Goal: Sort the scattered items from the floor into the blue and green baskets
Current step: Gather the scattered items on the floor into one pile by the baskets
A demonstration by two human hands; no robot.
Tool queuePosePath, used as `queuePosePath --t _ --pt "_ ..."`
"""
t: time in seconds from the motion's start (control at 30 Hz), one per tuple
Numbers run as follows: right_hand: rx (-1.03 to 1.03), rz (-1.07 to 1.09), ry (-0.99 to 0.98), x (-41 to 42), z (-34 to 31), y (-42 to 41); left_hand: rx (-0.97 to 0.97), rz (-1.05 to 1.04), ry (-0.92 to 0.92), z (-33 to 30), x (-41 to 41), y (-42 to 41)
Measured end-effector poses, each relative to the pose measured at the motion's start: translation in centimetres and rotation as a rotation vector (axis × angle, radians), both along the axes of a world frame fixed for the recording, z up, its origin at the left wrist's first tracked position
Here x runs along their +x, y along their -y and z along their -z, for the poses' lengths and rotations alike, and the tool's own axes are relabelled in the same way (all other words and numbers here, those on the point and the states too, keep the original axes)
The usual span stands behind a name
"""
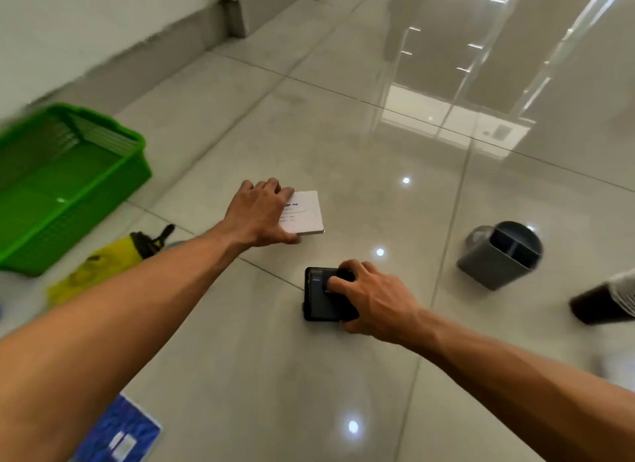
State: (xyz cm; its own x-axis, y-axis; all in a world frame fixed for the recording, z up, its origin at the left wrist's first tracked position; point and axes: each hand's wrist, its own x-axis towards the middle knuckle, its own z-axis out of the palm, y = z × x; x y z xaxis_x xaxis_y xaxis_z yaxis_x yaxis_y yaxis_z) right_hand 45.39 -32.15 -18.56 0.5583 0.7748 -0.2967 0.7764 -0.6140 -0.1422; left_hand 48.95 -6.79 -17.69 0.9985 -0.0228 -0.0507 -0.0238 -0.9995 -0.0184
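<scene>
Sorting has barely begun, by the look of it: your green basket (68,186), the biggest thing in view at the far left, shows only its bare floor, and the blue basket is out of sight, so I cannot tell what it holds. Everything else lies on the tiled floor (343,135) and waits for you: a blue packet (120,430) near the bottom edge, a yellow spray bottle (99,265) just beside the green basket, a grey divided pen holder (501,258) tipped on its side to the right, and a dark blurred object (601,303) at the right edge. Your left hand (257,214) has its grip curled over the edge of a white notepad (305,214); its print is mostly blurred, perhaps ending in "PAD". Your right hand (371,300) clasps a black phone (323,296) flat on the floor; no brand shows
</scene>
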Motion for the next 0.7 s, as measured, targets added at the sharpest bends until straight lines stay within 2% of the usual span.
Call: queuePosePath --t 0.1,0.23,0.47,0.6,0.7 --pt "0.03 -0.129 0.023 0.3 0.0 -5.5 0.043 -0.042 0.04 -0.7 -1.5 -4.7" --pt "0.085 -0.282 -0.009 -0.4 0.4 -11.7 0.039 -0.201 0.026 -0.6 -4.0 -11.1" --pt "0.133 -0.562 -0.055 -2.7 1.7 -17.7 -0.038 -0.445 -0.007 2.0 -7.2 -17.5" --pt "0.201 -0.545 -0.094 -3.9 3.2 -19.2 -0.015 -0.484 0.104 3.2 -6.8 -18.7" --pt "0.231 -0.511 -0.118 -4.4 4.4 -19.5 -0.106 -0.528 0.122 3.8 -5.8 -19.0"
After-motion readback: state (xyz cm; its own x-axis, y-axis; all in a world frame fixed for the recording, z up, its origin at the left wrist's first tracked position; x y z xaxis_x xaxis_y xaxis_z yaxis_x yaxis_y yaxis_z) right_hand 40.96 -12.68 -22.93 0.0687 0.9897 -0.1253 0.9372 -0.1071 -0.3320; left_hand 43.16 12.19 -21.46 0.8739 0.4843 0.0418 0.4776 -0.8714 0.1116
